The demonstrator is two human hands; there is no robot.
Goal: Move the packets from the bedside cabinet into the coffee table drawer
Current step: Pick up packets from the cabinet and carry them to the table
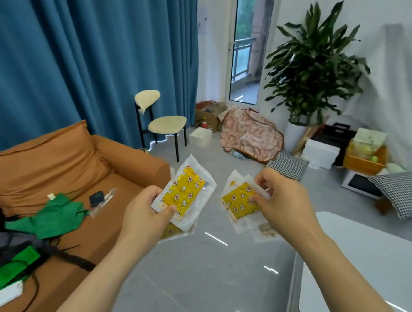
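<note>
Both my hands are raised over the grey floor, each holding packets. My left hand [144, 209] grips a small stack of clear packets [186, 192] with yellow patterned contents, thumb on top of the upper one. My right hand [276, 196] pinches another small stack of the same yellow packets [237, 202], fanned out below my fingers. The two stacks are apart, side by side. A white table corner [360, 262] shows at the lower right; no drawer is visible. The bedside cabinet is out of view.
An orange sofa [66, 171] with green cloth, cables and small items fills the left. Behind stand a cream chair [166, 127], blue curtains, a potted plant [314, 63], boxes, a patterned bundle and checked cushions [405, 194] on the floor.
</note>
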